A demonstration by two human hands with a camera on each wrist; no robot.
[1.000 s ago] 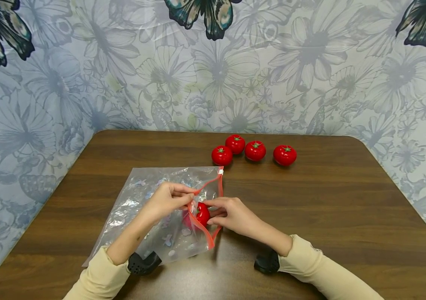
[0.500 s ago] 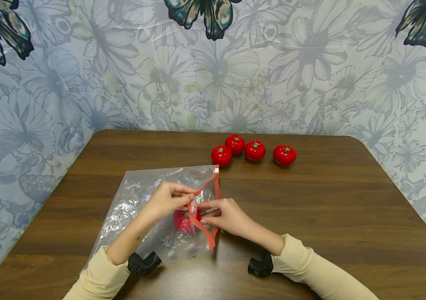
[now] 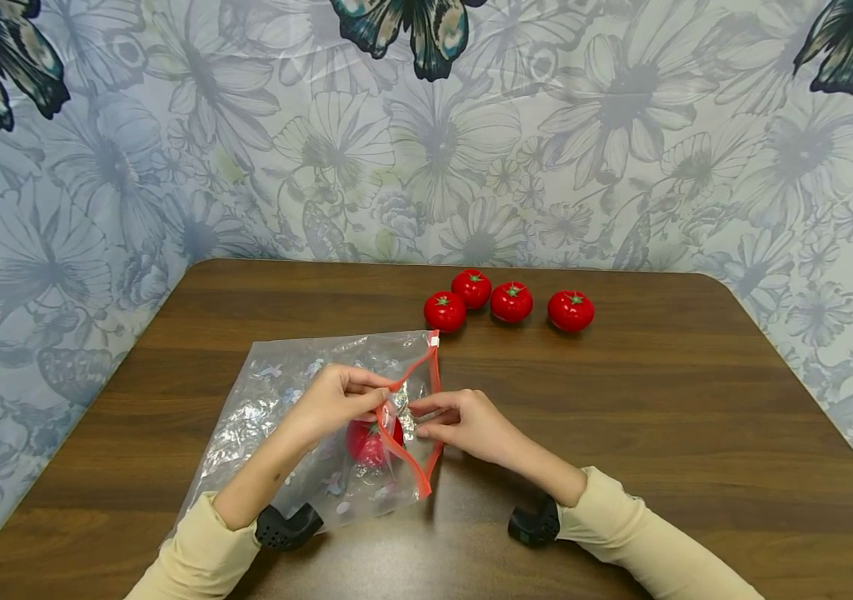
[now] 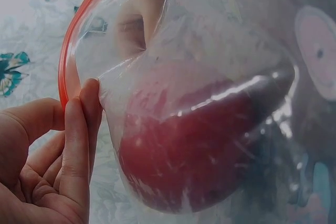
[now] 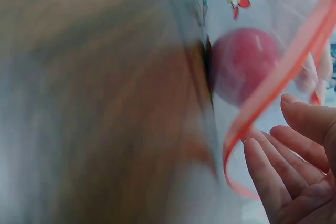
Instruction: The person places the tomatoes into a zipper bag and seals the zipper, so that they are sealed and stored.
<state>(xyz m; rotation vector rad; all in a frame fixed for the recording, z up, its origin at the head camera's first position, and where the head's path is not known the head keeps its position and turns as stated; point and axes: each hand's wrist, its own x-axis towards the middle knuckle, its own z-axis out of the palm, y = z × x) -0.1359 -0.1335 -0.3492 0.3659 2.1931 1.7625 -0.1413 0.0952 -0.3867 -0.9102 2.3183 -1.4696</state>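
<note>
A clear zip bag with a red-orange zip edge lies on the table, its mouth facing right. Inside it, close to the mouth, sits one red tomato, which shows through the plastic in the left wrist view as a large red round. My left hand pinches the upper lip of the mouth between thumb and fingers and lifts it. At the opening, my right hand holds nothing; its fingers are spread from the thumb beside the zip edge, apart from the tomato.
Several more red tomatoes with green stems stand behind the bag, one of them a little apart on the right. The brown wooden table ends at a flower-patterned wall. A black device sits at each wrist.
My right hand pushed the tomato left into the bag, let go of it and drew back a little to the right. The bag shifted slightly left. My left hand stayed in place.
</note>
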